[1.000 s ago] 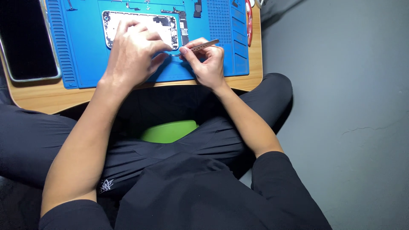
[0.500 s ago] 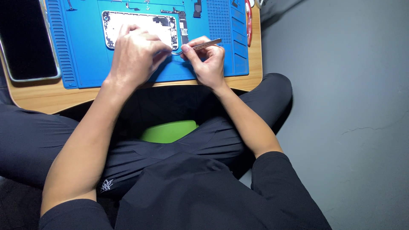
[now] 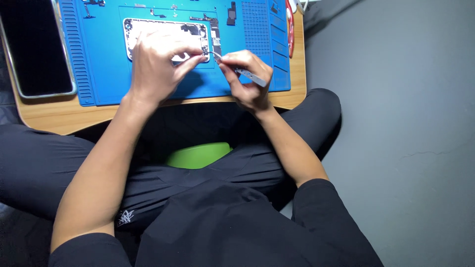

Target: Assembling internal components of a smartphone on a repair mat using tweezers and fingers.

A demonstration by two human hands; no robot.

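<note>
Tweezers (image 3: 249, 75) pinched in right hand (image 3: 247, 79) fingers touch opened phone (image 3: 166, 37); left hand (image 3: 156, 64) fingers press it on mat (image 3: 257, 44).

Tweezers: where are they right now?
Head view: the tweezers are in the right hand, over the blue mat, tips at the right edge of the opened phone, beside the left hand.

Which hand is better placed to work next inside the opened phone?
Probably the right hand: it holds the tweezers, tips at the opened phone. The left hand rests on it.
</note>
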